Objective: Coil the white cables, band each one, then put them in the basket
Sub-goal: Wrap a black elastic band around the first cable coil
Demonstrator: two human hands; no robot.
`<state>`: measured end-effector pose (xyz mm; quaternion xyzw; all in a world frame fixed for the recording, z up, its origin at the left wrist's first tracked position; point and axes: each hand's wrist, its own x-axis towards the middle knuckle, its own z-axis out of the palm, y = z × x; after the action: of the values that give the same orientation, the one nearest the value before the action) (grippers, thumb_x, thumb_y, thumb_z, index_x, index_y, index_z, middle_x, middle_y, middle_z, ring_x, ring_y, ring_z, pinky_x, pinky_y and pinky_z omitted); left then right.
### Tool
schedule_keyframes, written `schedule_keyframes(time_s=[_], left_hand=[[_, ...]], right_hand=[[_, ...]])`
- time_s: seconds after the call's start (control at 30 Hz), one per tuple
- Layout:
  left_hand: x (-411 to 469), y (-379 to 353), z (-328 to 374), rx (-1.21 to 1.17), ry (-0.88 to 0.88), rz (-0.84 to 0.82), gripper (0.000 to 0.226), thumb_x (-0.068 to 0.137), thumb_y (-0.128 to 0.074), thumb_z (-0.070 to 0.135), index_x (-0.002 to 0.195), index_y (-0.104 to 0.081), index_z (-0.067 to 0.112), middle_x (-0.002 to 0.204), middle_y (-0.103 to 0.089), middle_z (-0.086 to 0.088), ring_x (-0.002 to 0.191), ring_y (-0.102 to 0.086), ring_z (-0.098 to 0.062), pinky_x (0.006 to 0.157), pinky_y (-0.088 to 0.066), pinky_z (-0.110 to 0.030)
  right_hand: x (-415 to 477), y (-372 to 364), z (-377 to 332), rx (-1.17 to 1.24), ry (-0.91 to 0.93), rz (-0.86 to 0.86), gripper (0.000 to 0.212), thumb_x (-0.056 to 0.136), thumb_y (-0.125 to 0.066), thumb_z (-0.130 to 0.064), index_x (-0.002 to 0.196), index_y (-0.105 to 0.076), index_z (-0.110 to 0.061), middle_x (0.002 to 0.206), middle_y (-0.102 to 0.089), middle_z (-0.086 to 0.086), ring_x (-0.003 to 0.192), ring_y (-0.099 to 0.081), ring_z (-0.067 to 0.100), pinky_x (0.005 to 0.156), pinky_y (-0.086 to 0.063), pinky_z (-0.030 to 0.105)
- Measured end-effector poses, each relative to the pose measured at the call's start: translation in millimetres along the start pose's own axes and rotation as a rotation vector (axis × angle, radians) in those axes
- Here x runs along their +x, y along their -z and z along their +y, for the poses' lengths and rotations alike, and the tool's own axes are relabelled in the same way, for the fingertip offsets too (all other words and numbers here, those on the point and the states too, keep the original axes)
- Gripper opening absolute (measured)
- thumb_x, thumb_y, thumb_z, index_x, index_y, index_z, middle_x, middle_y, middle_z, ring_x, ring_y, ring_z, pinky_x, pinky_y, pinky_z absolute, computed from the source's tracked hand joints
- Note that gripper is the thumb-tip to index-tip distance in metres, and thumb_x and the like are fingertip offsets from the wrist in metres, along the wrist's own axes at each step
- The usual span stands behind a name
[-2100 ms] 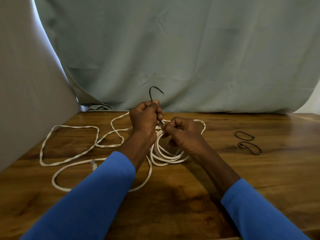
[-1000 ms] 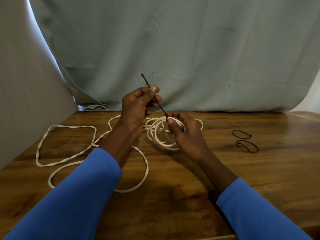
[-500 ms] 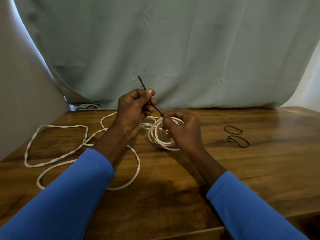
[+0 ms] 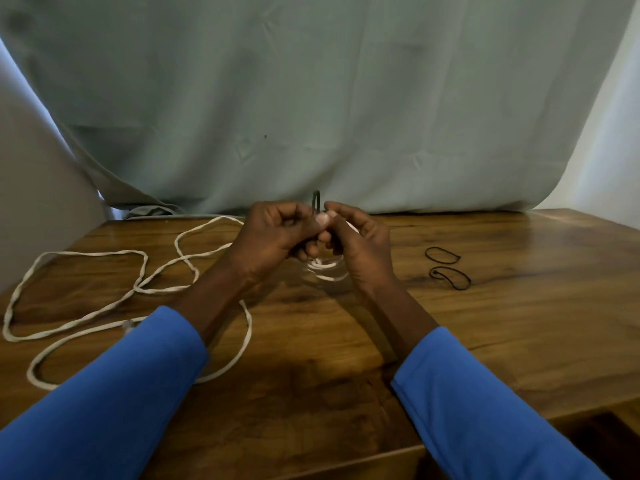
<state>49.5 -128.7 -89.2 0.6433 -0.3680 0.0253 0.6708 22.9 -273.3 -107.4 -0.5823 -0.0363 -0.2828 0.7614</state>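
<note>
Centrally, the left hand (image 4: pixel 273 233) and right hand (image 4: pixel 362 249) meet with fingers curled: the left pinches a black band (image 4: pixel 316 199), whose loop stands up between the two hands; the right grips the coiled cable (image 4: pixel 325 268), blurred, low over the table (image 4: pixel 519 323). For a sound binding, the turns should be kept pinched together while each wrap of the band is stretched over them. A loose white cable (image 4: pixel 90 252) sprawls to the left; two spare bands (image 4: pixel 449 277) lie well to the right. No basket is in view.
</note>
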Motion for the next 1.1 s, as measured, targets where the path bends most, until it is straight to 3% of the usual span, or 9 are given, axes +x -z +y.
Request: schedule_keyframes(time_s=[0.1, 0.23, 0.33, 0.47, 0.57, 0.7, 0.9, 1.1], left_hand=[[-3.0, -2.3, -8.1, 0.161, -0.025, -0.067, 0.008, 0.092, -0.071, 0.007, 0.085, -0.073, 0.003, 0.064, -0.072, -0.003, 0.056, -0.069, -0.014, 0.054, -0.055, -0.021], [-7.0, -9.2, -14.7, 0.201, -0.073, -0.064, 0.004, 0.091, -0.073, 0.005, 0.089, -0.076, 0.003, 0.067, -0.074, -0.002, 0.059, -0.070, -0.015, 0.058, -0.057, -0.024], [-7.0, -11.4, -15.9, 0.190, -0.135, -0.016, 0.004, 0.091, -0.073, 0.004, 0.089, -0.076, 0.002, 0.068, -0.073, -0.003, 0.059, -0.069, -0.015, 0.060, -0.056, -0.024], [-10.4, -17.8, -12.6, 0.173, -0.183, 0.027, 0.010, 0.093, -0.070, 0.006, 0.084, -0.075, 0.008, 0.066, -0.072, -0.003, 0.058, -0.067, -0.013, 0.058, -0.055, -0.025], [-5.1, -15.0, -4.7, 0.087, -0.206, 0.110, 0.017, 0.097, -0.066, 0.003, 0.081, -0.071, 0.007, 0.068, -0.072, -0.007, 0.056, -0.068, -0.016, 0.055, -0.056, -0.025], [-2.7, -11.6, 2.4, 0.071, -0.217, 0.133, 0.021, 0.099, -0.063, 0.004, 0.079, -0.067, 0.007, 0.066, -0.071, -0.005, 0.054, -0.066, -0.013, 0.053, -0.055, -0.024], [7.7, 15.6, 6.5, -0.013, -0.167, 0.415, 0.014, 0.098, -0.067, 0.012, 0.085, -0.070, 0.008, 0.072, -0.073, -0.001, 0.055, -0.065, -0.011, 0.051, -0.051, -0.020], [11.1, 37.7, -4.6, 0.134, -0.133, 0.426, 0.021, 0.098, -0.068, 0.011, 0.078, -0.067, 0.006, 0.066, -0.070, 0.000, 0.045, -0.053, -0.007, 0.048, -0.044, -0.019]], right_hand=[[2.2, 0.5, 2.8, 0.097, -0.087, -0.059, 0.021, 0.100, -0.064, -0.012, 0.114, -0.071, 0.002, 0.081, -0.065, 0.025, 0.051, -0.061, 0.021, 0.053, -0.053, 0.029], [8.2, 3.8, 5.6, 0.165, -0.186, -0.093, 0.027, 0.098, -0.067, -0.017, 0.118, -0.070, 0.000, 0.079, -0.069, 0.018, 0.051, -0.062, 0.025, 0.057, -0.057, 0.040], [8.5, 5.9, 0.8, 0.241, -0.206, -0.108, 0.027, 0.094, -0.068, -0.007, 0.119, -0.068, 0.003, 0.080, -0.067, 0.021, 0.048, -0.061, 0.024, 0.049, -0.055, 0.033], [10.8, 10.4, 1.1, 0.084, -0.092, -0.092, 0.021, 0.088, -0.068, 0.005, 0.104, -0.076, -0.007, 0.088, -0.074, 0.018, 0.070, -0.069, 0.022, 0.064, -0.058, 0.031], [11.4, 15.0, 2.8, -0.136, 0.065, -0.059, 0.014, 0.090, -0.070, 0.001, 0.102, -0.076, -0.004, 0.081, -0.073, 0.009, 0.066, -0.065, 0.008, 0.059, -0.051, 0.020], [8.9, 13.6, 9.2, -0.229, 0.148, -0.073, 0.006, 0.094, -0.072, -0.008, 0.094, -0.077, -0.010, 0.079, -0.075, 0.003, 0.069, -0.065, 0.009, 0.067, -0.053, 0.027], [-0.3, 10.4, 10.4, -0.291, 0.176, -0.347, 0.015, 0.097, -0.068, -0.009, 0.105, -0.076, 0.001, 0.086, -0.077, 0.007, 0.076, -0.070, 0.004, 0.071, -0.051, 0.019], [-13.5, 0.1, 0.0, -0.189, 0.086, -0.471, 0.019, 0.099, -0.062, -0.008, 0.109, -0.075, 0.001, 0.081, -0.075, 0.009, 0.064, -0.060, 0.001, 0.061, -0.044, 0.015]])
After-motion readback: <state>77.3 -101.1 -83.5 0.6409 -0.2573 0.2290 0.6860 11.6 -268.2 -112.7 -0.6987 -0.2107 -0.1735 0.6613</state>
